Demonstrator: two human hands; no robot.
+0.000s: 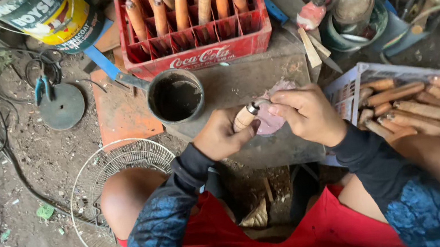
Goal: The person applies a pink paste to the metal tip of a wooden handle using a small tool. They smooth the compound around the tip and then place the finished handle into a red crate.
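Red shorts (280, 240) and bare knees fill the near edge. Just beyond, the left hand (223, 135) is wrapped around a wooden handle (244, 118) with a metal collar, while the right hand (303, 113) pinches a pinkish rag (271, 122) against its tip, over the grey counter (248, 80). A dark tin cup (175, 96) sits just left and farther off, before a red crate (193, 28) of similar handles. A white basket (348, 87) of handles lies right.
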